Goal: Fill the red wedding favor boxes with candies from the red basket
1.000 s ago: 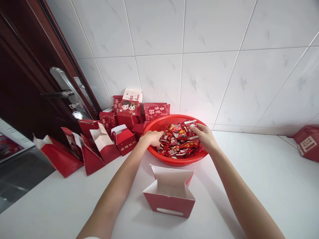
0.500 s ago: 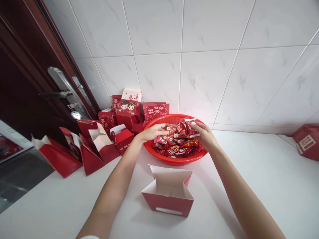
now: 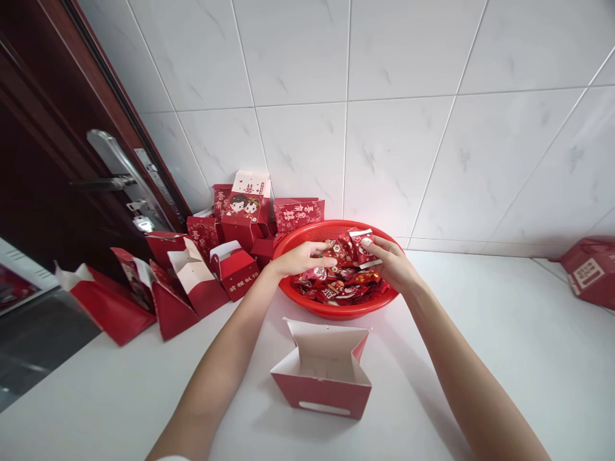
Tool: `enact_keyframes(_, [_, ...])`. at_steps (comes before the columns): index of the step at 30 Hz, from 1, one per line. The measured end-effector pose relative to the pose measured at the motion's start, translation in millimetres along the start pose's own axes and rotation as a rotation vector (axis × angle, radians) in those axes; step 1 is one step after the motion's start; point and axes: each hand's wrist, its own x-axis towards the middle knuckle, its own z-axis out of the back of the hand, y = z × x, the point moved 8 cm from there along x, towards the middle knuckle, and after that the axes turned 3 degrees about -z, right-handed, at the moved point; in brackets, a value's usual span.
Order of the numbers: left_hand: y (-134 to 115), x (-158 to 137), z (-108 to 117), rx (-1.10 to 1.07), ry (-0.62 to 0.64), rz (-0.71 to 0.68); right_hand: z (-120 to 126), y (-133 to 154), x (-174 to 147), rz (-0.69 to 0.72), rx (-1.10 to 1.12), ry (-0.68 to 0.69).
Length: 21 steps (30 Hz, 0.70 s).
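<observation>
A red plastic basket [image 3: 336, 314] holds many red candy packets [image 3: 331, 289] with white and gold print. Over its right side, my right hand [image 3: 391, 261] pinches a red candy packet [image 3: 364, 248] with white edges. At the basket's left side, my left hand [image 3: 305, 257] has its thumb and fingers apart, the tips close to a patterned packet lying between both hands. Nearer to me, an open red paper box [image 3: 331, 394] stands with its white inside showing; no packet can be seen in it.
Red gift boxes [image 3: 245, 224] are piled by the tiled wall [image 3: 298, 147], and several open ones [image 3: 202, 282] line the table's left side. A dark door [image 3: 43, 128] with a metal handle [image 3: 120, 166] is at left. Another red box [image 3: 590, 272] sits far right on the white table [image 3: 500, 346].
My right hand has moved slightly left with its packet. The left hand's thumb has come away from the patterned packet, which now sits closer to the right hand.
</observation>
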Motion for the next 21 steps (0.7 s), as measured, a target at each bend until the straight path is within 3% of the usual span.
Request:
enact_keyframes(5, [-13,-2,-7,0.039,0.047,-0.067,1,1,1,0.019,0.017,0.001])
enact_keyframes(11, [-22,-5,-7,0.142,0.008,-0.140,2,2,1,0.031,0.042,0.006])
enact_keyframes(21, [-29,-7,-8,0.134,0.039,-0.165,1,1,1,0.004,0.084,0.023])
